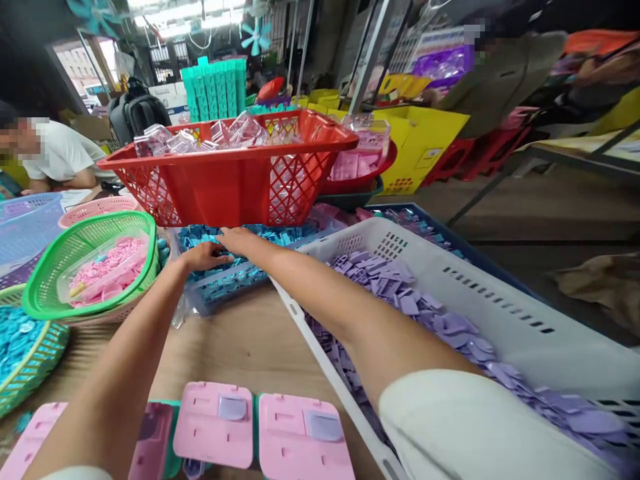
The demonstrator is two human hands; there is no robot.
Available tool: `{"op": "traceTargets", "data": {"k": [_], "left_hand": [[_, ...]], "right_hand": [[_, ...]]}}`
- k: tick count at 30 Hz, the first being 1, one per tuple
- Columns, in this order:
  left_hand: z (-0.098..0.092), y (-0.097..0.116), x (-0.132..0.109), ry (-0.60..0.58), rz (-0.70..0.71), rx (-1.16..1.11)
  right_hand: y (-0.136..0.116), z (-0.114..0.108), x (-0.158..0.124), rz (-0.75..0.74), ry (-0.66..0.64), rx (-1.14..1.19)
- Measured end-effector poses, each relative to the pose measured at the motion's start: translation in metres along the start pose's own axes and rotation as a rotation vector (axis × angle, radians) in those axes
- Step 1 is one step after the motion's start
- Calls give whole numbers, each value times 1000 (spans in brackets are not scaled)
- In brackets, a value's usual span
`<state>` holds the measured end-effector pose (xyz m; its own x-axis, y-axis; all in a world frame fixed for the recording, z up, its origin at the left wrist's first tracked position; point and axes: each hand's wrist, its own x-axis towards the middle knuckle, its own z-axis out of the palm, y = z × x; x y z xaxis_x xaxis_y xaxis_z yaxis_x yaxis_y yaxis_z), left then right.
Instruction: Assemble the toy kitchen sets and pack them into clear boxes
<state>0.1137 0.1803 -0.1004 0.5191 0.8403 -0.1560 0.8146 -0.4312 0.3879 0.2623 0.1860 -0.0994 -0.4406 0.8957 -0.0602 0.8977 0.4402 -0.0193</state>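
Both my arms stretch forward over the wooden table. My left hand (pixel 203 257) lies palm down on the blue plastic pieces (pixel 227 277) in a light blue tray (pixel 220 298), its fingers curled into them. My right hand (pixel 239 238) reaches into the same pieces just under the red basket (pixel 225 187); its fingers are partly hidden by the basket's base. Near me lie two pink plastic cases (pixel 215 423) (pixel 303 437), each with a small lilac insert.
A white crate (pixel 500 313) of lilac pieces stands at right. A green basket (pixel 60 267) holds a clear tub of pink pieces; a teal basket (pixel 30 367) holds blue pieces. The red basket holds clear boxes. A person in a white shirt (pixel 60 157) sits far left.
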Motion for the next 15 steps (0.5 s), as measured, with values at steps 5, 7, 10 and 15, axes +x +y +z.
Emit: {"op": "traceTargets", "data": {"k": [5, 7, 10, 15], "left_hand": [[-1, -3, -1, -47, -2, -229], [-1, -3, 0, -8, -64, -362], [0, -5, 1, 51, -147, -507], [-1, -10, 5, 119, -192, -536]], "right_hand": [[5, 1, -5, 24, -33, -20], [7, 1, -11, 26, -55, -26], [11, 1, -17, 9, -84, -24], [19, -3, -17, -67, -108, 47]]}}
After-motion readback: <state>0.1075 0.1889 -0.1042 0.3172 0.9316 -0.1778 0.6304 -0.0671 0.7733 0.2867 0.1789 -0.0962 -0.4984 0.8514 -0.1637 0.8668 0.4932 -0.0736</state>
